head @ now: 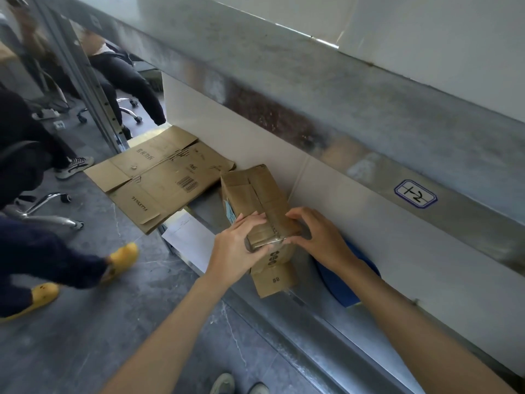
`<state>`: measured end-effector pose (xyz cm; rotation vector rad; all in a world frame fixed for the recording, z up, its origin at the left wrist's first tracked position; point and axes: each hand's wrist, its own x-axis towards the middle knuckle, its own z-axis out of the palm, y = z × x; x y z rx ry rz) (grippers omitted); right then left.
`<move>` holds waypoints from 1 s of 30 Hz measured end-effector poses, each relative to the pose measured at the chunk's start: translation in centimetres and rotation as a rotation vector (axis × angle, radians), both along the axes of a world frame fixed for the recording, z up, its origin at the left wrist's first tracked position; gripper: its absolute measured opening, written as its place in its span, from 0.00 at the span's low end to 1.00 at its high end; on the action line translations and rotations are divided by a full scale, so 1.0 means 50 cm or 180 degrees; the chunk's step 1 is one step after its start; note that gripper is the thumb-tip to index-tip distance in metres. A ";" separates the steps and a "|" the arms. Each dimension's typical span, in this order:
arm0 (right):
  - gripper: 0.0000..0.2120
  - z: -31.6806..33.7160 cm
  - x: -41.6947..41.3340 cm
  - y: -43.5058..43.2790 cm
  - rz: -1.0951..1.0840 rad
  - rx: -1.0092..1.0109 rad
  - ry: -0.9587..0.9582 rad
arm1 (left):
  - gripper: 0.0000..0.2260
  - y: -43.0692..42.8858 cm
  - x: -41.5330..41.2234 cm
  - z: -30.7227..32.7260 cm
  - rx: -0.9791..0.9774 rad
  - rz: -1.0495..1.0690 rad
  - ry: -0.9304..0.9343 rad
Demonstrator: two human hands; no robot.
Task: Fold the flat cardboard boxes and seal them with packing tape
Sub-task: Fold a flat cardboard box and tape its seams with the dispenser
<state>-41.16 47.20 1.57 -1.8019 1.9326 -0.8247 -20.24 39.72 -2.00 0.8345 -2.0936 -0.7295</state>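
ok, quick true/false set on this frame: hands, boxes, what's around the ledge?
1. Both hands are on the folded box. True: the left hand and right hand grip the near end of the folded box.
2. The flat cardboard lies on the floor. False: the flat cardboard lies on the metal ledge beyond the box, partly overhanging its edge.
3. The beam's label is blank. False: the label carries handwritten marks.
4. Something blue lies under the right forearm. True: a blue object.
5. The person nearby wears red shoes. False: they are yellow shoes.
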 end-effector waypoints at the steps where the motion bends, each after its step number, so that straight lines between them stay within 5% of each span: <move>1: 0.24 0.000 0.000 -0.001 -0.0013 -0.0006 0.0036 | 0.22 0.001 -0.003 0.000 -0.0027 0.0016 -0.0013; 11: 0.32 0.023 -0.033 0.012 0.0526 0.0271 0.0270 | 0.31 -0.036 0.043 0.028 0.0264 -0.0855 -0.0605; 24: 0.28 -0.018 -0.003 0.002 0.0297 -0.0323 0.0273 | 0.33 -0.019 0.033 0.019 0.0134 -0.0691 -0.0619; 30: 0.27 0.003 -0.015 0.002 0.0529 0.0083 -0.0006 | 0.34 -0.033 0.039 0.026 0.0262 -0.0855 -0.0736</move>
